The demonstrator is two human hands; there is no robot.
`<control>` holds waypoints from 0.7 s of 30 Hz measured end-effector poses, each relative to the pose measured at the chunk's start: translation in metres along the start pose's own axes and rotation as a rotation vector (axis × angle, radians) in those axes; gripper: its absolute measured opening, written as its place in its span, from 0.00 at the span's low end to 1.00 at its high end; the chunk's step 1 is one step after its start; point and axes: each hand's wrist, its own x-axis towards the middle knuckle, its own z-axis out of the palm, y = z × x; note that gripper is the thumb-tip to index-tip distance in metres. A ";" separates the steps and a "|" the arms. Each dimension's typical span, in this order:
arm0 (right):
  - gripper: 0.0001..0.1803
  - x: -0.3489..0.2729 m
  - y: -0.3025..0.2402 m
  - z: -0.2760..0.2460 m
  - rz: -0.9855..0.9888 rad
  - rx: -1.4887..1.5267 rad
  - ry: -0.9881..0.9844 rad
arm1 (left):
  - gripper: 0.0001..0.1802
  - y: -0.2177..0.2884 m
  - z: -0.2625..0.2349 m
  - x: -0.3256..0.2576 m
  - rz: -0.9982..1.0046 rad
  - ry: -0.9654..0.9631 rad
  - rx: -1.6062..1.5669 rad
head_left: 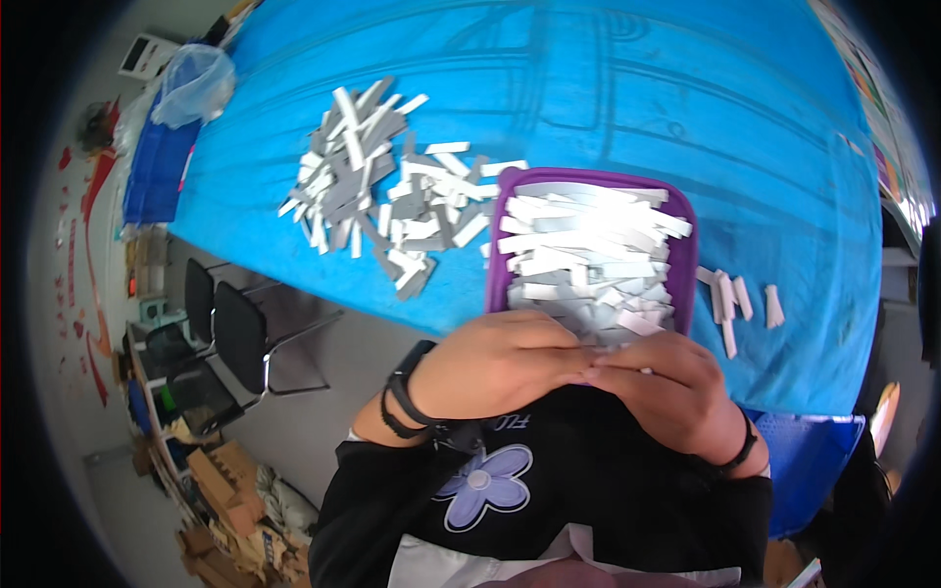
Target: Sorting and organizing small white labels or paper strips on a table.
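My left hand (502, 361) and my right hand (676, 387) meet at the near edge of a purple tray (689, 245). Fingers on both are closed, with the tips pressed together. A tiny white bit shows at the right hand's fingers, but what the two hands hold between them is hidden. White and pale grey flat strips (578, 240) fill the tray in a loose heap. Beyond it to the left, a pile of white and grey strips (358, 167) spreads over the blue-covered table.
A few strips (723, 304) lie right of the tray, beside a small bunched stack (774, 306). A blue bin (157, 167) with a clear plastic bag (196, 83) stands at the far left. Black chairs (240, 328) and cardboard (225, 480) are on the left; a blue crate (809, 465) sits at lower right.
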 end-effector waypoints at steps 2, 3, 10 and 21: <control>0.19 -0.002 -0.002 0.001 0.015 -0.031 -0.053 | 0.11 0.001 0.002 0.001 -0.001 0.014 0.008; 0.19 -0.003 -0.003 0.002 0.000 -0.016 -0.057 | 0.09 0.003 0.004 0.002 0.019 0.024 -0.003; 0.15 -0.003 -0.004 0.005 0.024 -0.051 0.024 | 0.10 0.004 0.002 0.000 0.017 0.064 -0.013; 0.09 -0.006 -0.006 -0.014 0.380 -0.445 -0.102 | 0.21 -0.008 -0.022 -0.016 -0.170 0.002 0.155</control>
